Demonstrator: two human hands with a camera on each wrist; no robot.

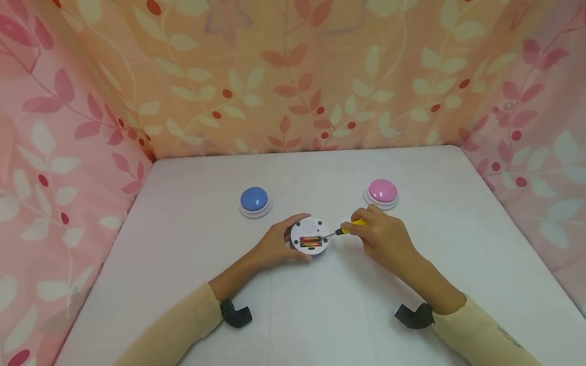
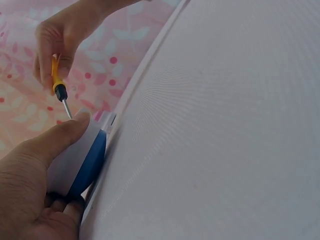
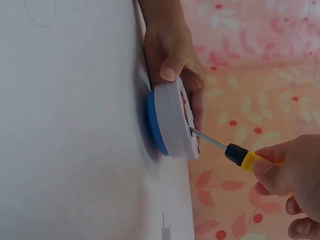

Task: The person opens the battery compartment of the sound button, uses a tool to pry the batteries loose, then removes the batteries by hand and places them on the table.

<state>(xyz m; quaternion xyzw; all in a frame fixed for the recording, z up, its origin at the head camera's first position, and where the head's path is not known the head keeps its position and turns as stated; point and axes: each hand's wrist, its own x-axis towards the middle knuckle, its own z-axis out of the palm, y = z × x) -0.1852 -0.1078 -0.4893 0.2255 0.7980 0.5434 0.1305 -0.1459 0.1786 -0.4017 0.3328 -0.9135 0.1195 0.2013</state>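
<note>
My left hand [image 1: 279, 241] grips a round push-button [image 1: 310, 223] by its sides, fingers at the far side and thumb at the near one. Its white underside faces up and its blue dome [image 3: 155, 125] points down at the table. Two red-and-black batteries [image 1: 311, 241] sit in the uncovered battery slot, beside a speaker grille. In my right hand [image 1: 382, 236] is a screwdriver [image 1: 341, 231], pinched by its yellow handle. The screwdriver's metal shaft [image 3: 210, 138] slants to the right edge of the underside, with the tip right at a small dark spot beside the batteries.
A blue-domed push-button [image 1: 254, 199] stands dome up at the back left of the white table [image 1: 206, 178]. A pink-domed one [image 1: 382, 192] stands at the back right, just beyond my right hand. Leaf-patterned curtains [image 1: 293, 76] enclose the back and both sides.
</note>
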